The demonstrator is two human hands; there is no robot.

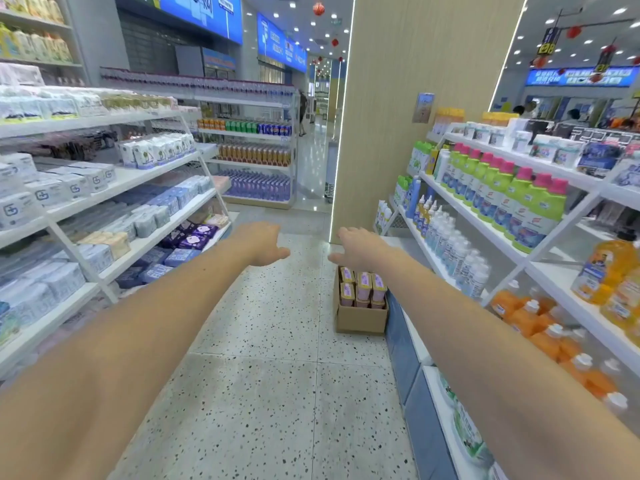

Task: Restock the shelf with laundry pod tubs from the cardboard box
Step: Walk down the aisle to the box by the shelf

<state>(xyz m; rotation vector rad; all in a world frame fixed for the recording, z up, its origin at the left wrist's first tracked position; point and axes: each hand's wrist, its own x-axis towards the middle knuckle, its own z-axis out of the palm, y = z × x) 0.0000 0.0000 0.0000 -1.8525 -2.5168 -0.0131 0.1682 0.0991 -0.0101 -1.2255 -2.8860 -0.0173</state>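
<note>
An open cardboard box (360, 318) stands on the aisle floor against the foot of the right-hand shelf unit (485, 233). Several pink laundry pod tubs (363, 287) with yellow and purple labels fill it. Both my arms stretch forward at mid-height. My left hand (262, 244) hangs in the air over the floor, fingers relaxed, holding nothing. My right hand (358, 247) is also empty and relaxed, just above and beyond the box, apart from the tubs.
White shelves with tissue and pad packs (104, 216) line the left side. Green, clear and orange detergent bottles (512, 199) fill the right shelves. A wooden pillar (398, 116) stands behind the box. The speckled floor (277, 375) runs between the shelf rows.
</note>
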